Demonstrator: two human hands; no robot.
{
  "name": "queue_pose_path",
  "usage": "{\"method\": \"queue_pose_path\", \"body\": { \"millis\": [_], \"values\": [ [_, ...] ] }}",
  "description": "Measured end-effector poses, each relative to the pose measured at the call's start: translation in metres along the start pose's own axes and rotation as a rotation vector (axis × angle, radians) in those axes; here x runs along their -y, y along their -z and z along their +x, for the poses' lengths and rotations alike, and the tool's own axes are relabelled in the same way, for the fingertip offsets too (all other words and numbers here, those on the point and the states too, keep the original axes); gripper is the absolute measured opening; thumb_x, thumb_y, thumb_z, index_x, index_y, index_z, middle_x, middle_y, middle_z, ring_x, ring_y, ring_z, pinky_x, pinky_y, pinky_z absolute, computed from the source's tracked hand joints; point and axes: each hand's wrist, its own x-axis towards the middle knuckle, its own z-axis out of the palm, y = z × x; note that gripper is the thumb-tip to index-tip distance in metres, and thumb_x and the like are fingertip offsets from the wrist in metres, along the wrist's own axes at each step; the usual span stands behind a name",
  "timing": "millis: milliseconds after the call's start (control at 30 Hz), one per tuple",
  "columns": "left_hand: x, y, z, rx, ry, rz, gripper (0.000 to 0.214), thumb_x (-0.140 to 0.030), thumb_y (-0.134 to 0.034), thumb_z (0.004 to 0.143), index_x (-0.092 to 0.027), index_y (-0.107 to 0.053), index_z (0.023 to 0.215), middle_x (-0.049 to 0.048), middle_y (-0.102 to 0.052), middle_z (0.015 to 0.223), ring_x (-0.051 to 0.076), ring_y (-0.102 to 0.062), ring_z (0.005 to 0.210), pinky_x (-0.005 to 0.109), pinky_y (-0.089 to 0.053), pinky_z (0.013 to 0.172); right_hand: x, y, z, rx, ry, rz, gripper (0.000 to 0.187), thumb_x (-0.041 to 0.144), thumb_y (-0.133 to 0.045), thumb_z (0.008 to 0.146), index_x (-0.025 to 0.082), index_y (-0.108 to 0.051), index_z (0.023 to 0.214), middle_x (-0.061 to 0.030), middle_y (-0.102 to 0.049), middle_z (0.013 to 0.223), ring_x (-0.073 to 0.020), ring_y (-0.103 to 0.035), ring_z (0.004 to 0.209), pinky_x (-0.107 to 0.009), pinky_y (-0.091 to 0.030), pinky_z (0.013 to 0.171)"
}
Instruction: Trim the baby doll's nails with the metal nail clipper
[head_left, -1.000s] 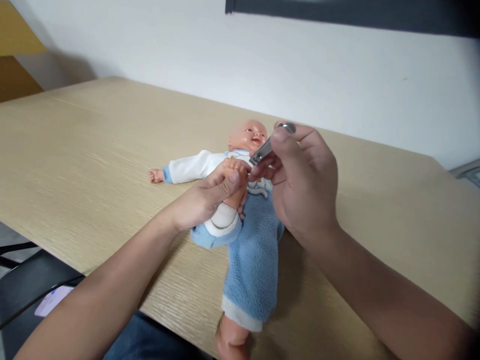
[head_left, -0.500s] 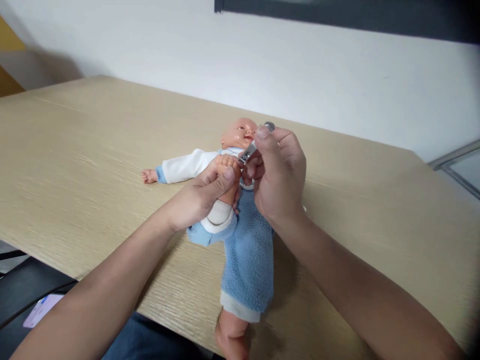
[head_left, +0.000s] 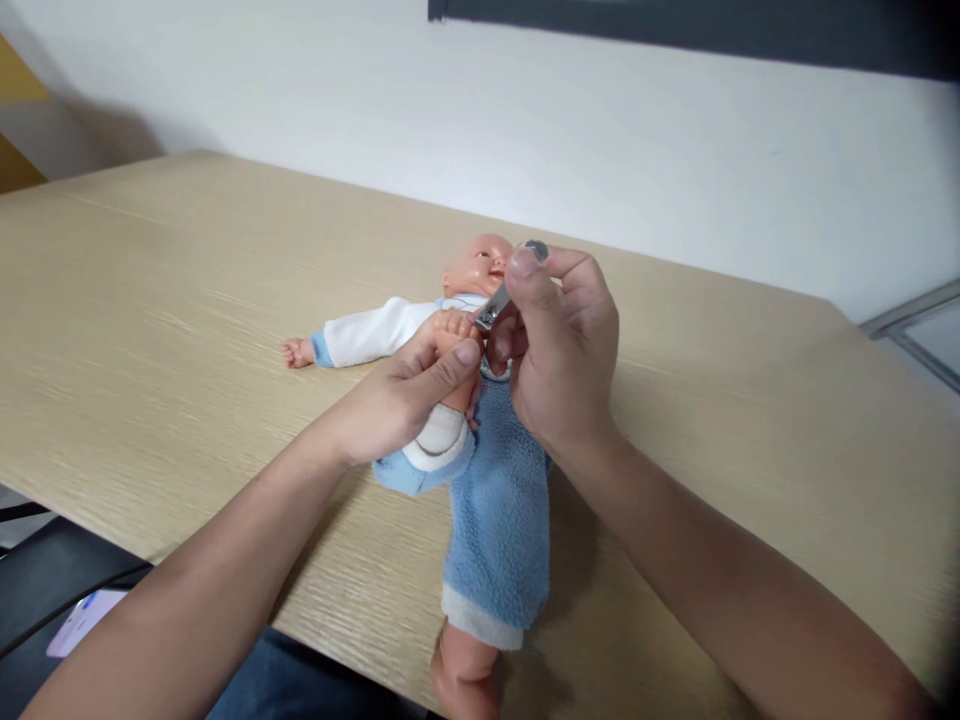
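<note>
A baby doll (head_left: 498, 500) in a white top and blue fleece trousers lies on its back on the table. My left hand (head_left: 409, 390) is wrapped around the doll's raised foot (head_left: 456, 335), thumb across the sole and toes pointing up. Between the thumb and fingers of my right hand (head_left: 566, 345) is a silver nail clipper (head_left: 495, 305), slanting down to the left. Its jaws are at the toes on the foot's right side; whether they touch is too small to tell. My right hand hides part of the doll's face and its other arm.
The wooden table (head_left: 187, 290) reaches back to a white wall (head_left: 375, 110). At lower left, a phone (head_left: 86, 620) with a lit screen lies on a black surface below the table's edge. A metal frame (head_left: 915, 310) stands at the right.
The clipper's jaws have shifted slightly left and down along the toes. My right hand has tilted a little, and my left hand still grips the foot.
</note>
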Motion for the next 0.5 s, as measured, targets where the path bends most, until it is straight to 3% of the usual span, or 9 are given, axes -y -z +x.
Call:
{"method": "queue_pose_path", "body": {
  "millis": [233,500],
  "values": [
    [-0.0002,0.0,0.0005,-0.003,0.005,-0.01,0.034,-0.056,-0.061,0.105,-0.022,-0.06,0.106,0.0026,-0.066,0.083,0.018,-0.063,0.072,0.033,-0.054,0.071,0.0025,0.0001,-0.0001,-0.018,0.029,0.006,0.049,0.073,-0.068,0.093,0.029,-0.05,0.106,0.0052,-0.051,0.066,-0.0108,-0.049,0.05,-0.026,-0.041,0.046],
    [-0.0021,-0.0002,-0.0017,-0.021,0.023,-0.002,0.036,-0.057,-0.063,0.103,-0.021,-0.06,0.106,0.0018,-0.065,0.083,0.017,-0.063,0.072,0.031,-0.055,0.071,0.0017,-0.0003,0.0004,-0.014,0.06,0.045,0.032,0.055,-0.068,0.1,0.03,-0.05,0.102,0.0078,-0.049,0.061,-0.0102,-0.046,0.047,-0.025,-0.036,0.044]
  ]
}}
